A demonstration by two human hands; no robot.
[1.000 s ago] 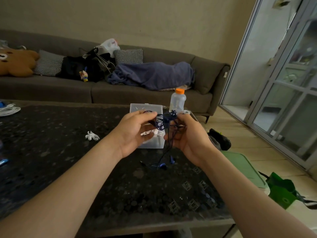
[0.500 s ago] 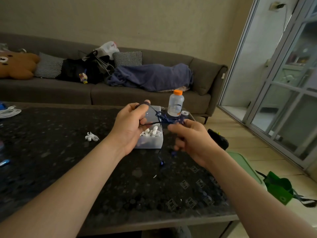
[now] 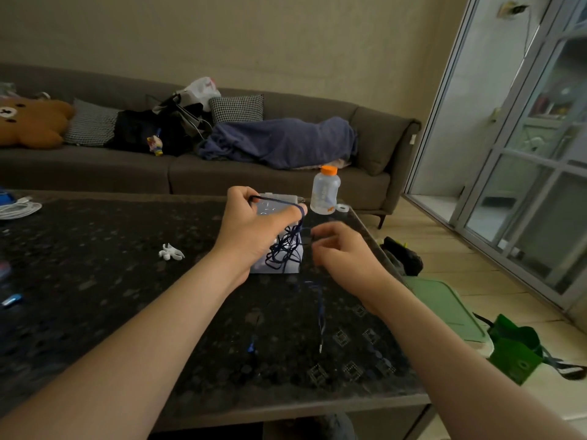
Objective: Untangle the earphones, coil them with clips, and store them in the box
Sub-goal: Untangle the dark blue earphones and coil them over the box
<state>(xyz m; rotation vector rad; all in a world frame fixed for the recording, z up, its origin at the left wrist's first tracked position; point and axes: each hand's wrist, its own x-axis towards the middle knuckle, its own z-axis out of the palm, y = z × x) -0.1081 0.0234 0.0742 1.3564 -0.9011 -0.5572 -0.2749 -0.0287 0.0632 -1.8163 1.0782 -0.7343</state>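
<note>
As I watched, the left hand (image 3: 254,230) curled its fingers round the earphones (image 3: 286,250) before the box (image 3: 279,200); the right hand (image 3: 343,254) pinched a strand beside it.

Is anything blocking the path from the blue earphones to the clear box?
Nothing visible does. The blue earphones hang tangled from the left hand right in front of the clear box, the right hand pinching one strand. The bottle stands off to the box's right, out of the way.
</note>
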